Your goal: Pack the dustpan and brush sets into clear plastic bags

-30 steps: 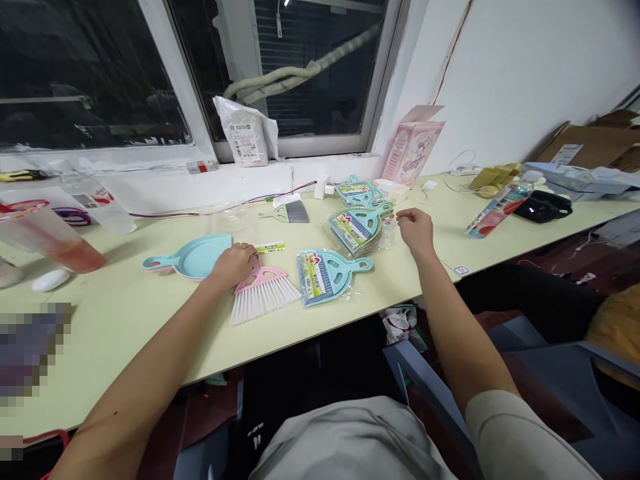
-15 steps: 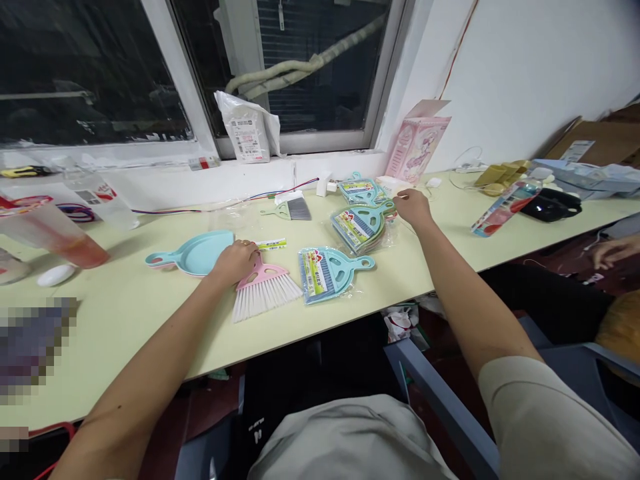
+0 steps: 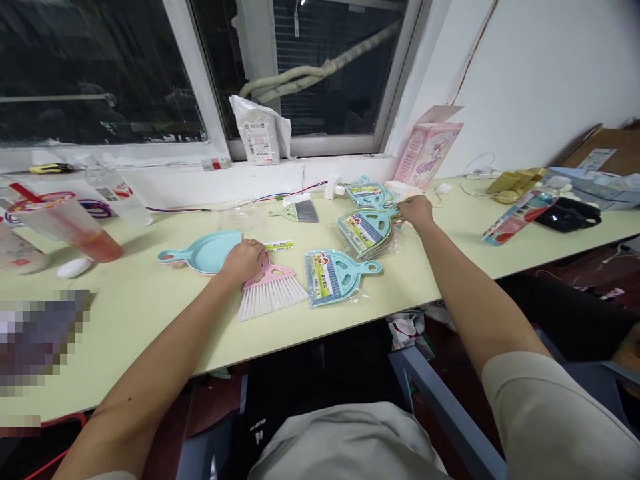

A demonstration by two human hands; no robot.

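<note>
Head view: a pink hand brush (image 3: 273, 295), likely light, its plastic stiff and bristles yielding, best held by the handle, lies white fan outspread on a pale table (image 3: 145, 323) beside a blue dustpan (image 3: 213, 251); the left hand (image 3: 245, 259) curls over that handle, the right hand (image 3: 417, 212) bunches fingertips at the end of a wrapped dustpan-and-brush set (image 3: 364, 230), pinch impossible to confirm

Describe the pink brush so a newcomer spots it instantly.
On the pale table below the window, find the unwrapped blue dustpan. The pink brush lies just to its right. Its white bristles set it apart from the grey-bristled green brush and the bagged sets.
</note>
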